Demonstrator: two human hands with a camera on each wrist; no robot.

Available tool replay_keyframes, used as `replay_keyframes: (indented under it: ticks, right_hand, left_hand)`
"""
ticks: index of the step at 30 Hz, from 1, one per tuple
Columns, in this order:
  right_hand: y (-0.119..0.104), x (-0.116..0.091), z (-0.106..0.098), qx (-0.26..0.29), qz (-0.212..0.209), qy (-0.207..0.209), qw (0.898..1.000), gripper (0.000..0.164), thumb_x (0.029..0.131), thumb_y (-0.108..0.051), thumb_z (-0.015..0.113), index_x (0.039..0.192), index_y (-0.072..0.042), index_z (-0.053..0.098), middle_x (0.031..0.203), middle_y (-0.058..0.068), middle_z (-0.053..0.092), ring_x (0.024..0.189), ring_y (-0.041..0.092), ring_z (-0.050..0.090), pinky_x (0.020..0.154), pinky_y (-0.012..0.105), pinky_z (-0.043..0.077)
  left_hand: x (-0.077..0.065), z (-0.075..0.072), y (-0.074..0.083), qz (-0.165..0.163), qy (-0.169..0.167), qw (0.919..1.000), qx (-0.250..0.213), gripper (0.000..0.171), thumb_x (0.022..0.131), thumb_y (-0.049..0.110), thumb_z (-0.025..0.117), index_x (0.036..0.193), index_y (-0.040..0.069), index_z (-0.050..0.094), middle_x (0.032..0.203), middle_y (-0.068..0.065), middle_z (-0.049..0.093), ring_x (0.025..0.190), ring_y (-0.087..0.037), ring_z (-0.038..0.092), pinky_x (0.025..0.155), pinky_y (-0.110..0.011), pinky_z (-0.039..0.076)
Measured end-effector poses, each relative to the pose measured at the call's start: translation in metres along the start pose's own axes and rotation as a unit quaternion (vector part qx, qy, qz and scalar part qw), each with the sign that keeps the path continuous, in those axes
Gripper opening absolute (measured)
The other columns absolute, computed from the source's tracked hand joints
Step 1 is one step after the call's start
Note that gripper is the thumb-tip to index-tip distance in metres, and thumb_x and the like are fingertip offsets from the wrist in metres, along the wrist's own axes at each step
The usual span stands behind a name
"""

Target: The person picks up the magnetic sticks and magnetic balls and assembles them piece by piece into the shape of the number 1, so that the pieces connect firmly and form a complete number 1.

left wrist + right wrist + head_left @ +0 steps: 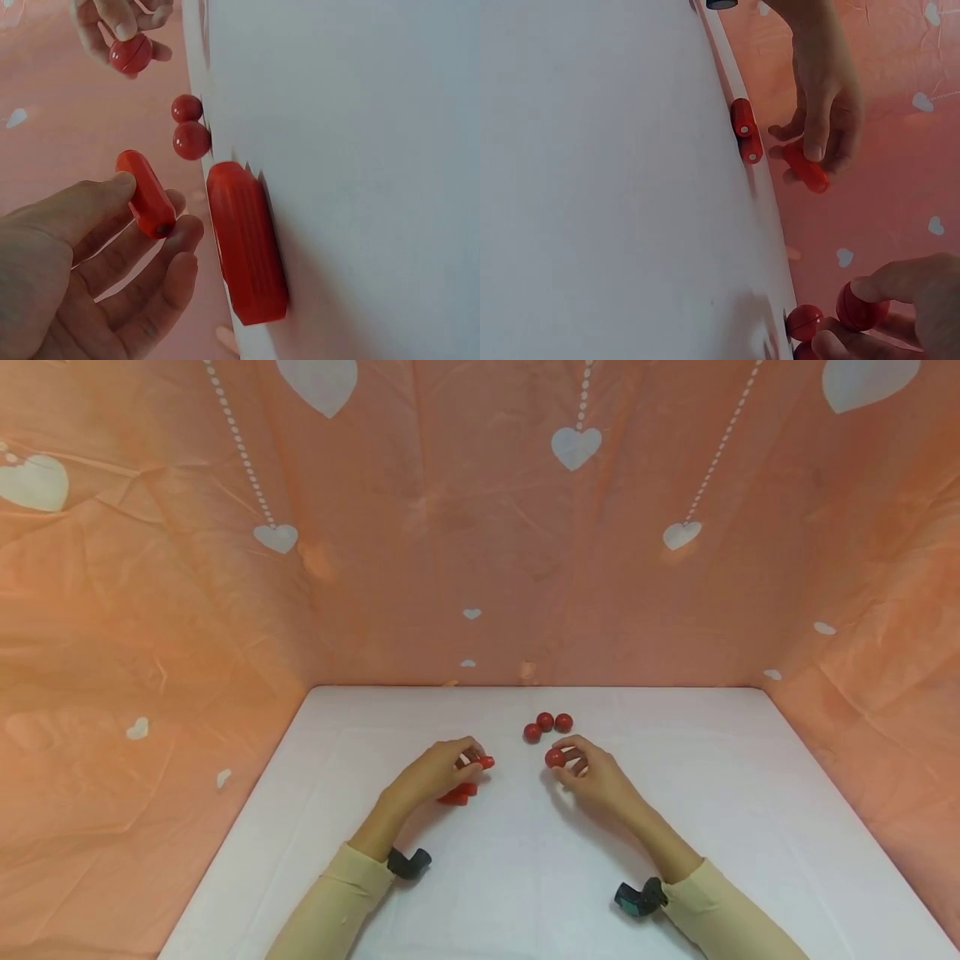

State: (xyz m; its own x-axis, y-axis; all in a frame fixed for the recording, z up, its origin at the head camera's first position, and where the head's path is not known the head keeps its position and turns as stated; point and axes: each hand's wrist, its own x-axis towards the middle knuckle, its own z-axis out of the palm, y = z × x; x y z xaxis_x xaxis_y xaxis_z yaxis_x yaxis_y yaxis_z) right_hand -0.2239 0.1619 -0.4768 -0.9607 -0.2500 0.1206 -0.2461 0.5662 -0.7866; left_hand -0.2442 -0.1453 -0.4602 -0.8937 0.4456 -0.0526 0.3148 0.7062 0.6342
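Note:
My left hand (441, 768) pinches a short red rod-shaped piece (144, 187) with rounded sides and a dark hole at one end, between thumb and fingers. Just above the tabletop, my right hand (600, 781) holds a glossy red ball (554, 757) with a seam line round it. Beyond the right hand, three more red balls (545, 722) sit close together on the table. Below the left hand lie two red rod-shaped pieces (743, 118), side by side, with ridged sides and pale dots at their ends; the left hand partly hides them in the head view.
A white-covered table (540, 877) lies under both hands. Orange cloth (495, 543) printed with white hearts hangs behind it and on both sides. A dark wrist camera (410, 863) is strapped to the left wrist, another wrist camera (641, 898) to the right.

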Motion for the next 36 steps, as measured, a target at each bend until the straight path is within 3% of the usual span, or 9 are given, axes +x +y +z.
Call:
replay_keyframes:
  ticks: [9, 19, 28, 36]
  right_hand:
    - [0.0, -0.004, 0.004, 0.038, -0.009, -0.009, 0.999, 0.038, 0.096, -0.006, 0.079, 0.132, -0.007, 0.066, 0.115, 0.013, 0.074, 0.083, 0.019, 0.069, 0.065, 0.029, 0.057]
    - [0.005, -0.005, 0.009, 0.091, -0.012, -0.018, 0.996, 0.038, 0.097, -0.006, 0.079, 0.133, -0.006, 0.066, 0.116, 0.016, 0.072, 0.078, 0.023, 0.069, 0.059, 0.03, 0.058]
    - [0.002, -0.005, 0.012, 0.121, -0.002, -0.039, 0.992, 0.038, 0.101, -0.012, 0.076, 0.136, -0.006, 0.063, 0.12, 0.02, 0.074, 0.077, 0.024, 0.07, 0.059, 0.033, 0.059]
    - [0.003, -0.006, 0.015, 0.14, -0.008, -0.05, 0.989, 0.039, 0.101, -0.01, 0.076, 0.137, -0.004, 0.061, 0.115, 0.022, 0.076, 0.072, 0.029, 0.07, 0.057, 0.034, 0.058]
  left_hand:
    - [-0.001, 0.008, 0.004, 0.007, -0.005, 0.9998, -0.016, 0.027, 0.102, 0.018, 0.076, 0.129, 0.017, 0.071, 0.118, -0.001, 0.073, 0.098, -0.017, 0.066, 0.082, -0.032, 0.06]
    - [0.0, 0.016, 0.011, 0.026, -0.029, 0.9977, -0.056, 0.024, 0.101, 0.011, 0.076, 0.125, 0.012, 0.074, 0.11, -0.005, 0.073, 0.08, -0.017, 0.065, 0.06, -0.028, 0.057]
    - [-0.003, 0.022, 0.02, 0.04, -0.033, 0.9987, -0.006, 0.027, 0.102, 0.02, 0.076, 0.128, 0.018, 0.07, 0.112, 0.0, 0.074, 0.096, -0.017, 0.068, 0.087, -0.034, 0.06]
    - [-0.005, 0.029, 0.024, 0.047, -0.037, 0.9981, 0.017, 0.024, 0.103, 0.027, 0.076, 0.125, 0.024, 0.069, 0.105, 0.005, 0.075, 0.095, -0.013, 0.068, 0.088, -0.036, 0.059]
